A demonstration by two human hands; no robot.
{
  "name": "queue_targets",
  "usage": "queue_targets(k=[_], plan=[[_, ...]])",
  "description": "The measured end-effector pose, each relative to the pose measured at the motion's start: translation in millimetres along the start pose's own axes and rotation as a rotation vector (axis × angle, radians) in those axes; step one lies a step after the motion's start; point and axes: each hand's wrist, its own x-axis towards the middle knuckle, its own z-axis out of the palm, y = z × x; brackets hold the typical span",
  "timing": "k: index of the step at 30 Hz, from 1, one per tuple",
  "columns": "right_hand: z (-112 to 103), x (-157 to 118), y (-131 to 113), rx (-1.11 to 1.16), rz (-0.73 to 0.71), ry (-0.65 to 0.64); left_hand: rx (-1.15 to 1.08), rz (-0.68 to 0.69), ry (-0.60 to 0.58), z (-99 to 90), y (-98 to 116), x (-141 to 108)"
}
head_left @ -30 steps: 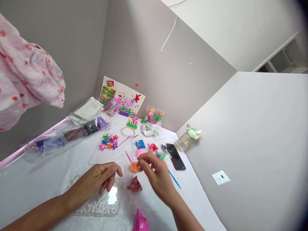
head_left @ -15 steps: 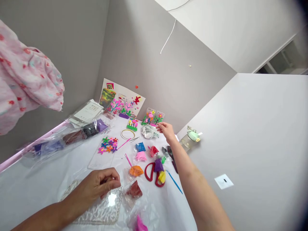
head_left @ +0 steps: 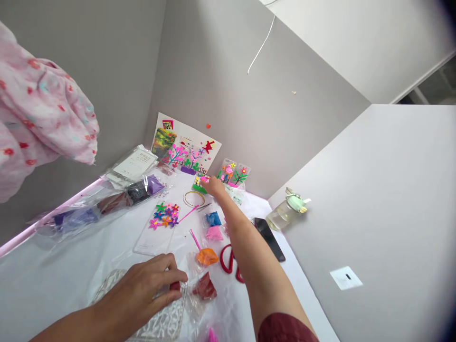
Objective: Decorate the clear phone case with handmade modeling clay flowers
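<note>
At the back, an already decorated clay-flower panel (head_left: pixel 199 187) is being partly covered by the right hand (head_left: pixel 215 186) — a bare-looking textured clear case (head_left: pixel 167 320) by the half-curled left hand (head_left: pixel 151 285) — neither grip being discernible

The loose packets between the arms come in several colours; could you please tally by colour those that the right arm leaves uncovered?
Blue packet: 1
Light pink packet: 1
Orange packet: 1
Brown packet: 1
Bright pink packet: 1
Total: 5

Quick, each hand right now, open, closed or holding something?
Left hand: fingers partly curled; can't tell if it's holding anything.
Right hand: by the small flower-decorated panel; grip hidden, can't tell.
</note>
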Motion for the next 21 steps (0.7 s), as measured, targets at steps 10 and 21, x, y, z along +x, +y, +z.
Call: queue_targets(k=[10, 21], plan=[[35, 0, -34, -0.141, 0.11, 0.066, -0.007, 0.009, 0.043, 0.4, 1, 1], [9, 6, -25, 0.117, 0.181, 0.035, -0.295, -0.164, 0.193, -14.0, 10, 5]])
